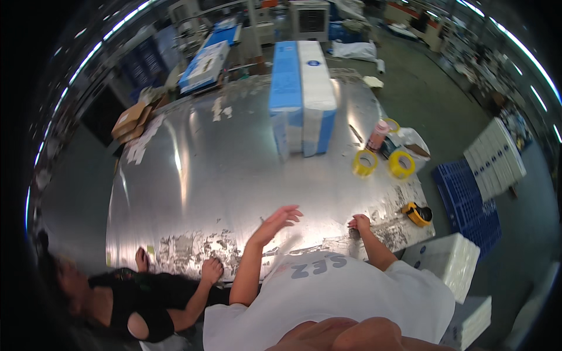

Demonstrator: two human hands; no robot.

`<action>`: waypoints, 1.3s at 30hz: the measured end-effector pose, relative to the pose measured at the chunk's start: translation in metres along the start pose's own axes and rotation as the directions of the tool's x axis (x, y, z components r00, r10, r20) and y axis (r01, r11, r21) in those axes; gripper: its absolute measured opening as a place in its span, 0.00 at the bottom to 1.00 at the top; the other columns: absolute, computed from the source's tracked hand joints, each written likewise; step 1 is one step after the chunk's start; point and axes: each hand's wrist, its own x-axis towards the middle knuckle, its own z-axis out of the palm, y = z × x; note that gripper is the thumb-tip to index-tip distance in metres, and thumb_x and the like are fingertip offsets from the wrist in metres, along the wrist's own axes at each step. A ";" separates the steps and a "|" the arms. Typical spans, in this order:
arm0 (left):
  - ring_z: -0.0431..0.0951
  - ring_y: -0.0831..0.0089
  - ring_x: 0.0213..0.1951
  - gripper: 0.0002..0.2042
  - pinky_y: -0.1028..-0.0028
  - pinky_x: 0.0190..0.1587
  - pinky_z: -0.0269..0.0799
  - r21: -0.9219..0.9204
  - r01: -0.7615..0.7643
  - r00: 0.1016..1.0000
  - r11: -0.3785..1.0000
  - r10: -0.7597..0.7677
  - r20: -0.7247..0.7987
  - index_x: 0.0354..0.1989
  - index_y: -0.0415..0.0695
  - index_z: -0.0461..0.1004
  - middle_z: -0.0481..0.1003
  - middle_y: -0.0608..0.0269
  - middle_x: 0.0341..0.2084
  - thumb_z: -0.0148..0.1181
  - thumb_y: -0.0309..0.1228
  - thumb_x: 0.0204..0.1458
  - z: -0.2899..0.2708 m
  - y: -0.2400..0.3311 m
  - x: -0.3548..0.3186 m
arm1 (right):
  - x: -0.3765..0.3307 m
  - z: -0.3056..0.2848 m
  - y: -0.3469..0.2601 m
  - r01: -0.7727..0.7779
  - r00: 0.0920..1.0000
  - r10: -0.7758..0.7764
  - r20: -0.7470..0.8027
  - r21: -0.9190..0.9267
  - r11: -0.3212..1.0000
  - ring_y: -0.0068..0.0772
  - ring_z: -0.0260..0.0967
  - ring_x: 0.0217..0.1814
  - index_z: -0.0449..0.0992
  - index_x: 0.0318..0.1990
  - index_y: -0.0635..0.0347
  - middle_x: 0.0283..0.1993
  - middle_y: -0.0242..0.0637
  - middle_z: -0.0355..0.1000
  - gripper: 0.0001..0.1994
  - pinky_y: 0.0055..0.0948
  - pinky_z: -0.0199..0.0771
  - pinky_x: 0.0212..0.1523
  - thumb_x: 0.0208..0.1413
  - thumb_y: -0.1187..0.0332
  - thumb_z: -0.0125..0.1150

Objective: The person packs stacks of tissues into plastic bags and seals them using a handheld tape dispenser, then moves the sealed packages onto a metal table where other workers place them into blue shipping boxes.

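My left hand [280, 223] is raised over the near part of the metal table [222, 175], its fingers stretched out and holding nothing. To its right, my right hand [360, 223] rests by the near edge with its fingers curled in; a small dark spot shows under them, and what they hold, if anything, is hidden. Farther off, in the middle of the table, a blue-and-white wrapped pack [285, 76] stands side by side with a white wrapped pack [317, 82]. Both are out of reach of my hands as they now lie.
On the right lie yellow tape rolls [401, 165], a pink bottle [377, 136] and a yellow tape dispenser [417, 214]. Cardboard [130, 121] sits at the far left corner. A co-worker [158, 298] in black leans on the left edge. Blue pallets [465, 202] and white packs [448, 263] stand right.
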 end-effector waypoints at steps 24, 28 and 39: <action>0.70 0.74 0.29 0.10 0.76 0.27 0.65 -0.303 -0.949 -0.240 0.084 0.432 0.870 0.32 0.46 0.71 0.71 0.59 0.28 0.40 0.30 0.49 0.109 0.256 -0.097 | -0.022 0.018 0.000 0.198 0.980 -0.183 0.078 -0.295 0.935 0.24 0.62 0.15 0.66 0.31 0.64 0.17 0.36 0.65 0.06 0.20 0.64 0.17 0.48 0.75 0.41; 0.70 0.75 0.28 0.10 0.77 0.27 0.65 -0.282 -0.954 -0.214 0.101 0.428 0.878 0.32 0.46 0.70 0.71 0.60 0.28 0.38 0.30 0.50 0.106 0.252 -0.101 | -0.019 0.015 -0.003 0.211 0.978 -0.196 0.078 -0.341 0.916 0.24 0.62 0.16 0.66 0.31 0.64 0.18 0.36 0.65 0.06 0.21 0.65 0.18 0.48 0.75 0.42; 0.69 0.75 0.27 0.11 0.79 0.27 0.65 -0.233 -0.970 -0.179 0.065 0.452 0.874 0.34 0.47 0.68 0.69 0.61 0.27 0.35 0.31 0.51 0.100 0.239 -0.119 | -0.024 0.023 -0.005 0.235 0.972 -0.222 0.076 -0.353 0.906 0.23 0.62 0.16 0.67 0.32 0.64 0.18 0.36 0.65 0.06 0.21 0.63 0.17 0.48 0.75 0.42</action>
